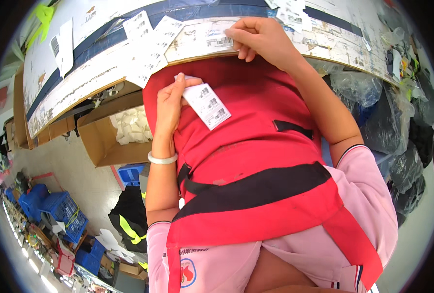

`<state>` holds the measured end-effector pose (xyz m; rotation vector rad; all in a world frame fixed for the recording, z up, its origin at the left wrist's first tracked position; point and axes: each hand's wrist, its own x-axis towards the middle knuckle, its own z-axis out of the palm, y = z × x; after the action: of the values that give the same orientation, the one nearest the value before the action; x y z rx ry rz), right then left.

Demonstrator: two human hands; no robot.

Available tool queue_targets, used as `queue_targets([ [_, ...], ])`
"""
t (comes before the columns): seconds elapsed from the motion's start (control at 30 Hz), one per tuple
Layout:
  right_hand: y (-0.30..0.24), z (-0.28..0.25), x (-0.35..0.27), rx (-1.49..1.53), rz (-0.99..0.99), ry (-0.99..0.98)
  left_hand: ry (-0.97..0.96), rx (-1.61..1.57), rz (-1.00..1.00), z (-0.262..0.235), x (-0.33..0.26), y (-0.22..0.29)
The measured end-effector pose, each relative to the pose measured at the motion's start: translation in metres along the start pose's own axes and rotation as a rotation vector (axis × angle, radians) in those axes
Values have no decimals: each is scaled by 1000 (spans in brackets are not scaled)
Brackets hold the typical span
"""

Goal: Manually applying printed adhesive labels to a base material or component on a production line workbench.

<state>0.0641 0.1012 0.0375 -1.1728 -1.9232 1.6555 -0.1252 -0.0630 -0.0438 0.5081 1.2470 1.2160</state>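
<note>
My left hand (169,102) is closed round a small stack of white printed labels (208,108), held above my red apron (246,132). Its thumb presses along the top end of the stack, and the printed side faces up. At the near edge of the worktable, my right hand (268,41) pinches the right end of another white label (214,38) between thumb and forefinger; its other fingers are curled. Left of this label, several loose labels (164,36) overlap on the table and partly hang over its edge.
The worn white table (100,73) has dark blue strips across it. More labels (291,14) lie at its far side. Below the left edge stands an open cardboard box (97,141) with pale pieces inside. Dark plastic bags (385,122) crowd the right; blue crates (65,215) stand lower left.
</note>
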Motion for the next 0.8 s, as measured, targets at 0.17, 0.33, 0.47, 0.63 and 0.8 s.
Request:
queue_targets([
  [0.17, 19, -73, -5, -130, -63, 289, -65, -126, 70, 3, -16, 7],
  [0.33, 74, -132, -3, -607, 24, 555, -7, -134, 97, 15, -27, 22],
  [0.47, 49, -103, -8, -895, -99, 704, 51, -71, 32, 12, -31, 25],
  [0.63, 5, -5, -41, -143, -55, -50, 94, 157, 222, 28, -30, 29],
  [0.8, 4, 39, -47, 94, 107, -412, 84, 101, 218, 32, -31, 36],
])
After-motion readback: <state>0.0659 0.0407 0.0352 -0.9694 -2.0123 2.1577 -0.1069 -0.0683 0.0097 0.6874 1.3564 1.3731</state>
